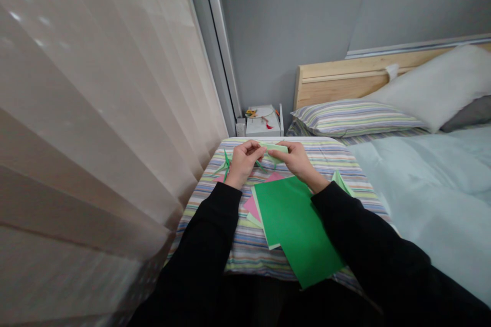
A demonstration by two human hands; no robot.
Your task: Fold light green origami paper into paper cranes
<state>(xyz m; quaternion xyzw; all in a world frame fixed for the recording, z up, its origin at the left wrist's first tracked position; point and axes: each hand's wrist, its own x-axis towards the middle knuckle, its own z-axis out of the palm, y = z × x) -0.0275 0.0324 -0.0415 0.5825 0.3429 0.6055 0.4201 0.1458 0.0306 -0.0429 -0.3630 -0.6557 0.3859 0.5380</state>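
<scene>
My left hand (243, 161) and my right hand (293, 158) pinch a folded strip of pale green paper (274, 148) between their fingertips, above the striped bedding (245, 250). Just beyond my left wrist lies a green origami crane (226, 163), partly hidden by the hand. Below my right wrist rests a large sheet of green paper (295, 225) on top of a paler sheet. A pink paper (251, 207) pokes out from under its left side. A pale green folded piece (341, 183) sits near my right forearm.
A sheer beige curtain (95, 112) hangs along the left side. Beyond the bedding stands a white bedside box (263, 125) with small colourful items on it. To the right are a wooden headboard (345, 79), pillows (353, 117) and a pale blue duvet (422, 189).
</scene>
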